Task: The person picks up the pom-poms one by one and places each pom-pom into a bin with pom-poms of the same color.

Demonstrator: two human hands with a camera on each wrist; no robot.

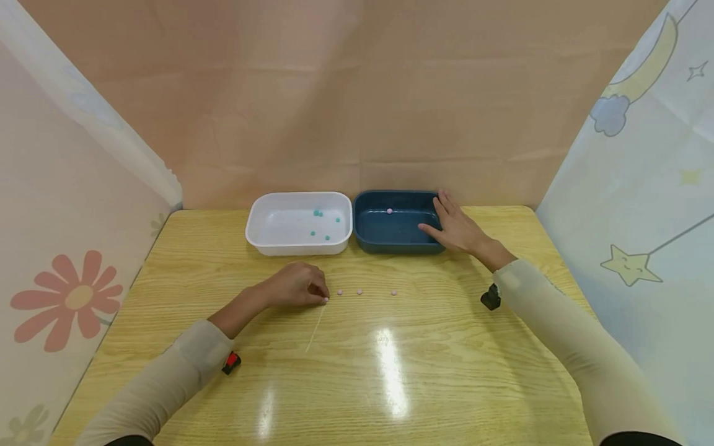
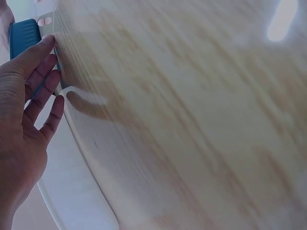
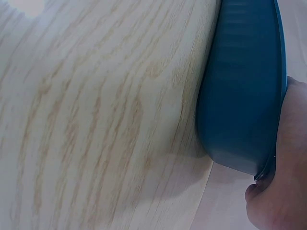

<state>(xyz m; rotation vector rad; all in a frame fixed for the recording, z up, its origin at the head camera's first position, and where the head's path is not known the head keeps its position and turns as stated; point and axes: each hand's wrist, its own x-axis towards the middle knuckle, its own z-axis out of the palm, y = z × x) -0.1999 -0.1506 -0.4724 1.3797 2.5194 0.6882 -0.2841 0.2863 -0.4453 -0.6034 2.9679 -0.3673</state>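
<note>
My left hand [image 1: 295,285] is low over the table in front of the white bin, thumb and forefinger pinching a small pink bead [image 1: 326,300]. In the left wrist view, the other fingers of this hand [image 2: 24,105] are loosely bent. To its right, several more pink beads [image 1: 359,292] lie in a loose row on the wood. My right hand [image 1: 458,228] rests on the right end of a dark blue bin [image 1: 398,248], fingers extended along the rim and thumb reaching over the inside. One pink bead [image 1: 389,211] sits in that bin.
Beside the blue bin stands a white bin [image 1: 298,250] holding several teal beads [image 1: 318,213]. Both bins are at the back of the wooden table [image 1: 446,371], near a tan backdrop [image 1: 357,124]. A thin pale line [image 1: 315,329] runs on the tabletop below the left hand.
</note>
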